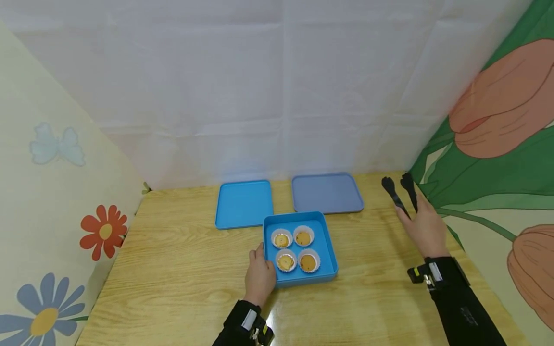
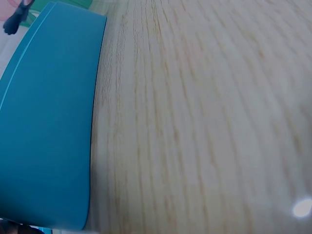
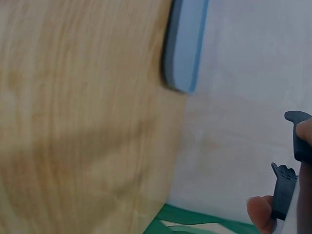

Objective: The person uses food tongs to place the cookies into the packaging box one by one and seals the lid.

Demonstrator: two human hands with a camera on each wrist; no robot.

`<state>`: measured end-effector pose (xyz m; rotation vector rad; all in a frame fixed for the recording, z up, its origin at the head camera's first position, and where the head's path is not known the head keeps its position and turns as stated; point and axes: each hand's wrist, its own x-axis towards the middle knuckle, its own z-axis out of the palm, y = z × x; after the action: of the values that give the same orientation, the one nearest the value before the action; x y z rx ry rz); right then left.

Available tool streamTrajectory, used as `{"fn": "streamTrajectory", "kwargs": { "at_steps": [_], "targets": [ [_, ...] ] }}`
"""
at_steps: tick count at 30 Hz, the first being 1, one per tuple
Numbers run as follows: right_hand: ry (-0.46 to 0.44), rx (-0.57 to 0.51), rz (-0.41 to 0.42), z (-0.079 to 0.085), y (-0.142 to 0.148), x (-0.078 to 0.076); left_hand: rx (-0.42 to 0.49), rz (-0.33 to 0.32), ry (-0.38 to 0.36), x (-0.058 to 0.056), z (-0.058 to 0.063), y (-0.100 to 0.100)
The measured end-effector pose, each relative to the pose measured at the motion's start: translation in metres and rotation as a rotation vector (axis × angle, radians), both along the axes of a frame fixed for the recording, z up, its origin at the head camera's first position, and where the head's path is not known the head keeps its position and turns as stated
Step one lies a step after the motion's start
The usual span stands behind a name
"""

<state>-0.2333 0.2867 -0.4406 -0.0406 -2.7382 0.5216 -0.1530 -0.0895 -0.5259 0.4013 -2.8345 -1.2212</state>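
Observation:
My left hand (image 1: 260, 276) holds the left side of a square blue box (image 1: 326, 247) near its front corner. Inside the box sit several white fluted cups (image 1: 312, 253) with small round golden pastries (image 1: 308, 263). In the left wrist view the box's blue side wall (image 2: 48, 117) stands close, and most of the hand is out of sight. Over the table's right side, my right hand (image 1: 426, 230) grips black tongs (image 1: 395, 194) with paw-like tips. Their two arms are spread, with nothing between the tips. The right wrist view shows part of the tongs (image 3: 284, 192) between thumb and fingers.
Behind the box lie a flat bright-blue tray (image 1: 244, 204) and a purplish-blue tray (image 1: 327, 193). All stand on a wood-grain table (image 1: 186, 250). A white sheet (image 1: 216, 96) closes off the back; floral panels (image 1: 484, 187) flank both sides.

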Motion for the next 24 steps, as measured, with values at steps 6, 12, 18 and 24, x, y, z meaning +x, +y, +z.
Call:
{"fn": "streamTrajectory", "kwargs": {
  "at_steps": [6, 12, 18, 24],
  "targets": [
    [-0.007, 0.036, -0.007, -0.017, 0.014, 0.003, -0.004, 0.000, 0.011, 0.000, 0.000, 0.000],
    [-0.018, 0.086, -0.021, -0.035, 0.025, 0.005, -0.009, -0.001, 0.013, 0.000, 0.000, 0.000],
    [-0.158, 0.072, -0.026, -0.045, 0.030, 0.009, -0.008, 0.000, 0.013, 0.000, 0.000, 0.000],
    [-0.240, 0.063, -0.022, -0.055, 0.032, 0.010, -0.005, 0.001, 0.028, 0.000, 0.000, 0.000]
  ]
}}
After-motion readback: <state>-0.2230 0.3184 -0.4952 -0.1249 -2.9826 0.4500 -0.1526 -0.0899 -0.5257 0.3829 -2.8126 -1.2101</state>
